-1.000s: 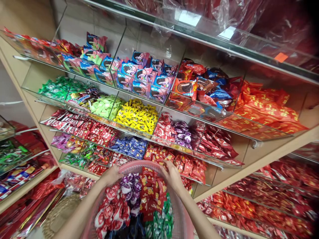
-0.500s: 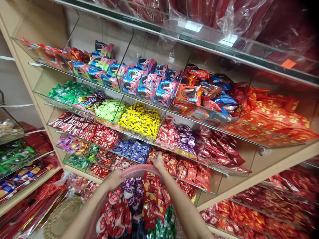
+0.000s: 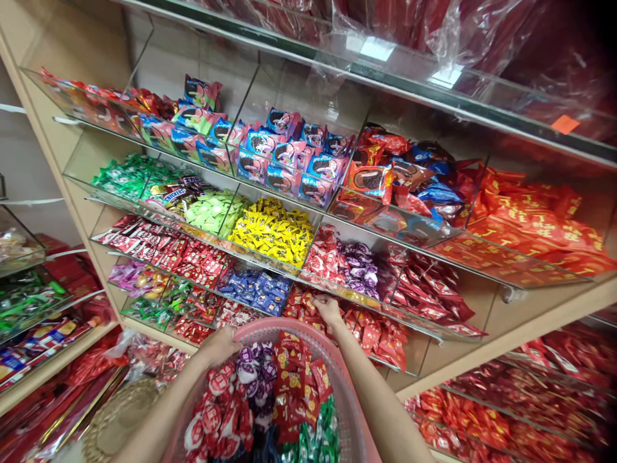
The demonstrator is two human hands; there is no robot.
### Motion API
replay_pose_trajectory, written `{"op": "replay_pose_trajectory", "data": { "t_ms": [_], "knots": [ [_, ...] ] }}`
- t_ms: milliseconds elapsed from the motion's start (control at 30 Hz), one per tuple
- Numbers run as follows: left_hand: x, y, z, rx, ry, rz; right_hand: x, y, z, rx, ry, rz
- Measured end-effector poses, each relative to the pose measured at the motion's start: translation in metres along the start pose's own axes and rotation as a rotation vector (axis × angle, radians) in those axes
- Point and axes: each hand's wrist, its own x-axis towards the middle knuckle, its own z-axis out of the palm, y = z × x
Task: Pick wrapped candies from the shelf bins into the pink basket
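A pink plastic basket (image 3: pixel 354 379) is in front of me at the bottom of the view. My left hand (image 3: pixel 220 347) is closed around its left rim. Inside lie red-and-white wrapped candies (image 3: pixel 212 418), purple-wrapped candies (image 3: pixel 250 370), red packets with an orange print (image 3: pixel 292 379) and green-wrapped candies (image 3: pixel 321 434). Beyond the rim, my right hand (image 3: pixel 330 312) reaches to the lower shelf bin of red packets (image 3: pixel 299 305). Its fingers are bent together at the packets; what is between them is too small to make out.
Clear-fronted shelves hold yellow candies (image 3: pixel 274 231), blue candies (image 3: pixel 255 289) and cookie packs (image 3: pixel 284 154). A shelf's clear front edge (image 3: pixel 366 297) runs just above my right hand. At lower left sits a woven basket (image 3: pixel 120 418). More red packets (image 3: pixel 463 424) fill shelves at lower right.
My right hand has moved right along the bin of red packets, and its arm has shifted right, uncovering more of the basket's right rim. The left hand keeps its place on the rim.
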Motion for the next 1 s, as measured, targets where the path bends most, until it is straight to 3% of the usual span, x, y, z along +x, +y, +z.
{"op": "replay_pose_trajectory", "data": {
  "t_ms": [200,600,833,1000],
  "knots": [
    [0.004,-0.004,0.002,0.07,-0.006,0.022,-0.01,0.009,-0.015,-0.111,0.024,0.044],
    [0.004,-0.005,0.002,0.052,-0.016,0.023,-0.014,-0.003,0.005,-0.485,0.065,0.063],
    [0.005,-0.004,0.002,0.084,-0.015,0.025,-0.002,-0.008,0.005,-0.425,0.097,0.184],
    [0.002,-0.002,0.0,0.063,-0.027,0.033,0.004,-0.004,0.017,-0.244,0.089,0.211]
  ]
}}
